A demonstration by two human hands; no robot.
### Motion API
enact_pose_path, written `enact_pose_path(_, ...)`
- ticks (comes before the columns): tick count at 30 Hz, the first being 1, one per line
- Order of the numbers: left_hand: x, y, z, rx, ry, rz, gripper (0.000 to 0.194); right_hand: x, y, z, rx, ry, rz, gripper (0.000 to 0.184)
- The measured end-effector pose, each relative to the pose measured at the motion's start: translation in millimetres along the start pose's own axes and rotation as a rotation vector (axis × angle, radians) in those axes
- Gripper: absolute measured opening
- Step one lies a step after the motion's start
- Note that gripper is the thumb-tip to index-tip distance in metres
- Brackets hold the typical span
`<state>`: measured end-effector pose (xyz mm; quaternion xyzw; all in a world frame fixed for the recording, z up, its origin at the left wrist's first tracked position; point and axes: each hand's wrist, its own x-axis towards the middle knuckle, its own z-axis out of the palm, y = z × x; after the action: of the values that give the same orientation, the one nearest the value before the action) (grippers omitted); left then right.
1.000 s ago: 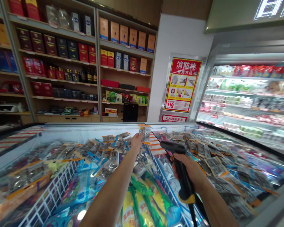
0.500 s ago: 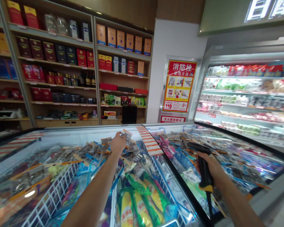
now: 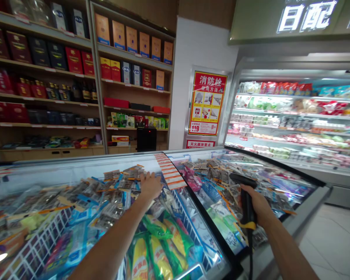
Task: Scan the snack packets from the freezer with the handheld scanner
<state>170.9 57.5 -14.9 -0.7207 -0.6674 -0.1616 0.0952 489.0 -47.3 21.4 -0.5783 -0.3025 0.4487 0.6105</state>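
Note:
In the head view my left hand reaches into the chest freezer, with its fingers apart over a heap of small clear packets with orange edges. Whether the fingertips touch a packet is hard to see. My right hand is wrapped round the grip of a black and yellow barcode scanner, held upright above the freezer's glass lid. A cable hangs from the scanner's lower end. Below my left wrist lie yellow corn packs in green wrapping.
White wire dividers part the freezer goods. A black-edged glass lid covers the right side, with striped tape near its back. Shelves of boxes stand behind, and a lit refrigerated display at the right.
My left hand has let go of the small packet it held up and lowered onto the heap. The view has turned right. The scanner stays in my right hand.

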Motion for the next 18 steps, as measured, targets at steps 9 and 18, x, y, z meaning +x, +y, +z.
enact_pose_path(9, 19.2, -49.7, -14.2, 0.016, 0.000, -0.146, 0.031, 6.7, -1.6, -15.2, 0.025, 0.050, 0.009, 0.017)
enact_pose_path(18, 78.8, 119.1, 22.0, -0.932, 0.020, -0.136, 0.017, 6.8, -1.6, -12.2, 0.065, 0.007, -0.012, 0.019)
